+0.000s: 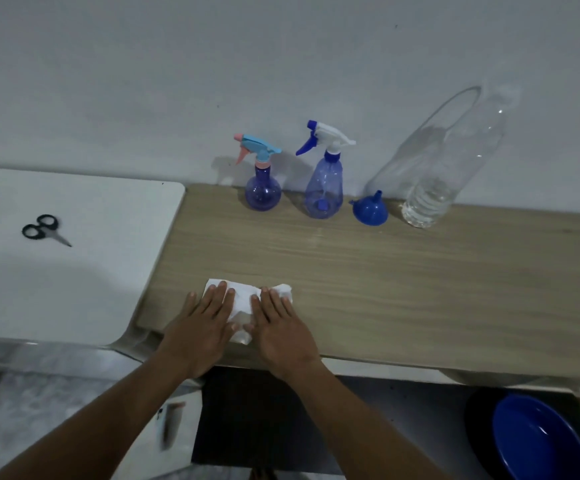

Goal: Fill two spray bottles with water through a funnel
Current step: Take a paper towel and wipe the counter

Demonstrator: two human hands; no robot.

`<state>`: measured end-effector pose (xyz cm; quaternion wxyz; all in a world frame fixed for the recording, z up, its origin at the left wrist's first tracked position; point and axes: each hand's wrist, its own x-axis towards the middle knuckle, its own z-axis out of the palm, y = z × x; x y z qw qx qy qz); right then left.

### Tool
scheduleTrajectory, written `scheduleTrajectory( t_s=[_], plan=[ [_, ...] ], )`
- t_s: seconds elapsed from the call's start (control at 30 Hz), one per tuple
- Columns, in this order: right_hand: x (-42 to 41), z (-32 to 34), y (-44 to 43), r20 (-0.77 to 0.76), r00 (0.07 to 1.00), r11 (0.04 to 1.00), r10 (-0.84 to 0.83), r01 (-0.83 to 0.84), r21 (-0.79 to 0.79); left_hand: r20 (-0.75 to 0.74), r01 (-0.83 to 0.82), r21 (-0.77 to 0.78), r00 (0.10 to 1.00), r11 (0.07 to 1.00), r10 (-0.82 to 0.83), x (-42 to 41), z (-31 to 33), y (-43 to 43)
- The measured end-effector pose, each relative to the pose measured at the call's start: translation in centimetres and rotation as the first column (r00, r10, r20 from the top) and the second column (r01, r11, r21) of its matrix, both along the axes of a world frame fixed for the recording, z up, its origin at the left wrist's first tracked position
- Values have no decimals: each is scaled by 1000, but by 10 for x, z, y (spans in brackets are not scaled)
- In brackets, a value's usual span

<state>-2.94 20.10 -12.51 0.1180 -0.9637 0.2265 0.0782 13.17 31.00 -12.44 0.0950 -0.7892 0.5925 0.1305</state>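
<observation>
wooden table (420,271) against white wall (143,81) | left hand (202,327), right hand (281,330) fingers flat on tissue (243,296)

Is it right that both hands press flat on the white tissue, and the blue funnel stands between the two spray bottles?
Not quite. In the head view both hands do lie flat on the white tissue, but the blue funnel stands between the taller spray bottle and the large clear water bottle.

Two spray bottles: round bottle (263,194), tall bottle (323,188). One funnel (369,210), water bottle (430,188), scissors (43,229), bowl (537,441), tissue (243,299).
</observation>
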Motion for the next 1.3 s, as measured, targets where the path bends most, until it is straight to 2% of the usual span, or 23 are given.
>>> scheduleTrajectory(
  t_s=[0.3,0.57,0.77,1.13,1.3],
  plan=[
    [-97,3,-52,-13,1000,1000,-23,23,-19,-20,4,-14,1000,1000,-4,-87,-13,-58],
    [-229,4,-135,26,996,996,-89,89,10,-28,-11,-2,1000,1000,11,-224,-4,-144],
    [-314,6,-194,16,993,993,-115,115,-27,-14,38,-8,999,999,-38,-308,0,-205],
    [-412,0,-210,58,982,984,-178,179,-7,-28,91,23,996,996,-90,-400,12,-231],
    [-434,7,-200,99,954,959,-282,281,27,13,191,-53,982,980,-191,-407,21,-226]
  ],
)
